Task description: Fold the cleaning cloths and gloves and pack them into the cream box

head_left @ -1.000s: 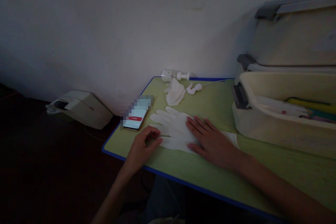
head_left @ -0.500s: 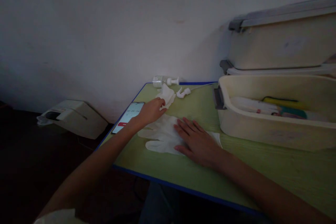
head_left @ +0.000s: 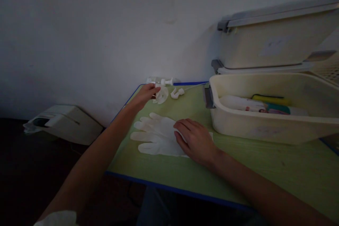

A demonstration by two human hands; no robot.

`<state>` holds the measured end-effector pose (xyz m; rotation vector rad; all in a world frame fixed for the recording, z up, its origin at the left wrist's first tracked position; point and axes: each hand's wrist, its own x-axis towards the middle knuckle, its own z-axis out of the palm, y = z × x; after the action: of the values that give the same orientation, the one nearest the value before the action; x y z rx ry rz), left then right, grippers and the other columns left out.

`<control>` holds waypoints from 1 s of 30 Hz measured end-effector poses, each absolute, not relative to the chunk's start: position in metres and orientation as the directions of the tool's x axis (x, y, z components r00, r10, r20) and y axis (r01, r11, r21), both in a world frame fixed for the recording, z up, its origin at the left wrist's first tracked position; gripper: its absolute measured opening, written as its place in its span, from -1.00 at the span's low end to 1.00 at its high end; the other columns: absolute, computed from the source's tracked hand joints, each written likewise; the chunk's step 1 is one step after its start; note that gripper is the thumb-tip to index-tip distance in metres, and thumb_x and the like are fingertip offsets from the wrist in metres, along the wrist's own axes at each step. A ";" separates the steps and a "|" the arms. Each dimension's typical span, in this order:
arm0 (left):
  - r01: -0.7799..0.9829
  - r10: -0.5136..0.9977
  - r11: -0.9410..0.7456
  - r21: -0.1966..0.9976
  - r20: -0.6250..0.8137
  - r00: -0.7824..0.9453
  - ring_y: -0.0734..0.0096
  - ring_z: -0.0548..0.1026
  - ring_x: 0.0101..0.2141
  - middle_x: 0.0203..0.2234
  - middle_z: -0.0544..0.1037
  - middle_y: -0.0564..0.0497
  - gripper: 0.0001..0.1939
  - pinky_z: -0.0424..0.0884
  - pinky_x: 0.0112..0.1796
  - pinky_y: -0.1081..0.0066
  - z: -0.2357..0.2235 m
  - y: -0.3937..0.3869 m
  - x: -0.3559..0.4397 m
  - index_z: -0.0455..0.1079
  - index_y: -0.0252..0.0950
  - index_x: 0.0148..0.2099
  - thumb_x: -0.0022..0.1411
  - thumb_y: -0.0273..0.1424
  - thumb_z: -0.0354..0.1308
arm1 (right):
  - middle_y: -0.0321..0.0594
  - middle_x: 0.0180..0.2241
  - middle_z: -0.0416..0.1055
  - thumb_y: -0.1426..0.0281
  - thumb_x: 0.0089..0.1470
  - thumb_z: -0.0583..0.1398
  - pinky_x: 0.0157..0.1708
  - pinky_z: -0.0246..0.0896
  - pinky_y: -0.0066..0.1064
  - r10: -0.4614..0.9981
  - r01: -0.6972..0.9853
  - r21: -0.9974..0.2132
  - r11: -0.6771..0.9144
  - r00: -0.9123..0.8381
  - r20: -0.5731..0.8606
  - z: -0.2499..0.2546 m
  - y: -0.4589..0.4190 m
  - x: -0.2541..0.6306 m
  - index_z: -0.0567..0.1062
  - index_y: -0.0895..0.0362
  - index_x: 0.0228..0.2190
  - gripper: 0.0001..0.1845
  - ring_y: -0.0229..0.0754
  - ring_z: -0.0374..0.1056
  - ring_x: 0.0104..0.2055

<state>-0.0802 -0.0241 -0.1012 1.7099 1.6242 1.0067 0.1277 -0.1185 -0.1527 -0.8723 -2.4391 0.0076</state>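
A thin white glove (head_left: 156,136) lies spread on the green tabletop, its fingers pointing left. My right hand (head_left: 197,141) rests over its cuff end with fingers curled and thumb drawn in, gripping a fold of the glove. Farther back, my left hand (head_left: 146,94) is closed on a crumpled white piece (head_left: 161,95), thin and pale, whose kind I cannot make out. Behind that hand a clear pump bottle (head_left: 166,82) lies on its side against the wall. A white pump head (head_left: 177,93) with a long tube lies just right of the crumpled piece.
On the right stands a cream storage box (head_left: 265,127) with its lid (head_left: 267,47) raised against the wall. Packets, including a green-and-white one (head_left: 278,108), lie inside. A blue edge (head_left: 164,188) borders the table. Left of it, lower down, sits a white bin (head_left: 71,123).
My left hand has moved away toward the bottle and grips the crumpled white piece. My right hand has gone from flat to curled on the glove. The phone no longer shows.
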 end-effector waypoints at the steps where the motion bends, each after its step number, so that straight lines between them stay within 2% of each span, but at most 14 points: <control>1: 0.498 0.991 -0.110 0.860 0.134 -0.012 0.51 0.36 -0.49 -0.52 0.38 0.05 -0.79 0.31 -0.38 0.45 -0.097 -0.031 -0.076 0.27 -0.35 -0.39 0.11 -0.28 0.01 | -0.09 -0.27 0.47 0.45 0.15 -0.01 -0.22 0.31 -0.23 0.599 0.590 -0.197 0.783 -0.633 0.490 -0.153 -0.119 0.128 0.45 0.21 -0.28 -0.76 -0.08 0.37 -0.25; 5: 0.092 0.994 -0.075 0.993 0.067 0.089 0.57 0.34 -0.52 -0.53 0.40 0.07 -0.74 0.29 -0.41 0.51 -0.091 -0.062 -0.058 0.29 -0.37 -0.40 -0.02 -0.26 0.19 | -0.05 -0.24 0.45 0.45 0.14 -0.01 -0.21 0.32 -0.21 0.627 0.556 -0.315 0.769 -0.564 0.537 -0.158 -0.118 0.128 0.36 0.22 -0.14 -0.73 -0.06 0.38 -0.21; 8: 0.000 0.974 -0.009 1.000 0.009 0.226 0.61 0.31 -0.57 -0.58 0.37 0.12 -0.68 0.25 -0.48 0.54 -0.095 -0.082 -0.046 0.31 -0.36 -0.43 -0.06 -0.21 0.27 | -0.04 -0.16 0.43 0.40 0.12 0.04 -0.25 0.35 -0.23 0.674 0.466 -0.491 0.736 -0.443 0.591 -0.164 -0.115 0.126 0.19 0.19 0.03 -0.58 -0.11 0.40 -0.23; 10: 0.041 0.944 -0.024 0.999 0.009 0.329 0.61 0.30 -0.57 -0.60 0.35 0.13 -0.67 0.23 -0.49 0.54 -0.098 -0.093 -0.041 0.32 -0.35 -0.45 -0.03 -0.18 0.26 | -0.06 -0.12 0.41 0.40 0.08 0.08 -0.30 0.37 -0.26 0.720 0.409 -0.594 0.693 -0.352 0.597 -0.167 -0.112 0.126 0.04 0.13 0.13 -0.41 -0.14 0.40 -0.28; 12: 0.116 0.894 -0.116 0.986 0.053 0.445 0.58 0.32 -0.53 -0.59 0.37 0.11 -0.70 0.25 -0.46 0.54 -0.100 -0.099 -0.038 0.35 -0.36 -0.46 0.03 -0.20 0.23 | -0.10 -0.15 0.41 0.46 0.01 0.10 -0.36 0.35 -0.30 0.743 0.410 -0.622 0.667 -0.313 0.591 -0.167 -0.108 0.128 0.00 0.09 0.15 -0.32 -0.16 0.40 -0.31; 15: 0.175 0.827 -0.290 0.941 0.154 0.541 0.53 0.37 -0.43 -0.50 0.43 0.04 -0.78 0.30 -0.36 0.50 -0.104 -0.101 -0.042 0.40 -0.35 -0.39 0.15 -0.28 0.12 | -0.17 -0.29 0.41 0.55 -0.08 0.09 -0.42 0.29 -0.37 0.687 0.501 -0.489 0.714 -0.368 0.626 -0.163 -0.105 0.134 0.26 0.08 -0.01 -0.47 -0.16 0.37 -0.36; 17: 0.205 0.837 -0.339 0.918 0.195 0.511 0.49 0.40 -0.37 -0.42 0.46 0.00 -0.83 0.32 -0.32 0.46 -0.109 -0.097 -0.050 0.41 -0.35 -0.31 0.18 -0.35 0.06 | -0.20 -0.38 0.37 0.56 -0.10 0.08 -0.47 0.23 -0.41 0.616 0.528 -0.379 0.760 -0.400 0.679 -0.159 -0.105 0.138 0.38 0.10 -0.25 -0.69 -0.18 0.33 -0.41; 19: 0.274 0.851 -0.388 0.880 0.228 0.473 0.45 0.42 -0.31 -0.31 0.46 -0.03 -0.86 0.34 -0.28 0.42 -0.119 -0.093 -0.059 0.38 -0.33 -0.23 0.15 -0.43 0.06 | -0.23 -0.45 0.33 0.56 -0.11 0.08 -0.51 0.17 -0.45 0.564 0.510 -0.348 0.787 -0.365 0.741 -0.155 -0.105 0.139 0.34 0.11 -0.42 -0.85 -0.23 0.29 -0.46; 23: 0.438 0.804 -0.559 0.704 0.330 0.495 0.28 0.33 -0.02 -0.03 0.35 -0.11 -0.52 0.31 -0.04 0.25 -0.143 -0.087 -0.069 0.27 -0.25 0.03 0.01 -0.59 0.09 | -0.27 -0.47 0.31 0.52 -0.13 0.10 -0.49 0.16 -0.47 0.556 0.402 -0.435 0.806 -0.261 0.789 -0.149 -0.105 0.139 0.24 0.10 -0.49 -0.89 -0.25 0.29 -0.44; 26: 0.536 0.808 -0.588 0.606 0.408 0.425 0.21 0.18 0.13 0.11 0.18 -0.17 -0.32 0.18 0.10 0.15 -0.159 -0.085 -0.064 0.07 -0.22 0.21 0.03 -0.59 0.10 | -0.21 -0.35 0.38 0.48 -0.09 0.11 -0.38 0.21 -0.41 0.551 0.284 -0.481 0.829 -0.276 0.787 -0.145 -0.104 0.138 0.27 0.09 -0.46 -0.92 -0.20 0.35 -0.32; 28: 0.573 0.802 -0.594 0.565 0.467 0.372 0.20 0.23 0.10 0.10 0.19 -0.21 -0.39 0.22 0.08 0.16 -0.165 -0.082 -0.059 0.15 -0.27 0.17 0.05 -0.59 0.09 | -0.20 -0.28 0.41 0.45 -0.05 0.12 -0.33 0.23 -0.37 0.551 0.202 -0.513 0.834 -0.285 0.784 -0.144 -0.104 0.138 0.30 0.09 -0.43 -0.93 -0.18 0.37 -0.24; 30: 0.591 0.783 -0.602 0.537 0.540 0.308 0.23 0.35 -0.01 -0.02 0.33 -0.20 -0.61 0.31 -0.01 0.21 -0.166 -0.078 -0.057 0.35 -0.34 -0.02 0.06 -0.61 0.07 | -0.21 -0.25 0.42 0.43 -0.03 0.14 -0.30 0.25 -0.37 0.559 0.141 -0.542 0.828 -0.265 0.785 -0.144 -0.103 0.139 0.33 0.07 -0.41 -0.94 -0.18 0.38 -0.22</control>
<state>-0.0575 -0.0782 -0.1661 2.3375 1.2556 1.1749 0.1387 -0.1035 -0.1444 -0.5331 -1.8213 0.4377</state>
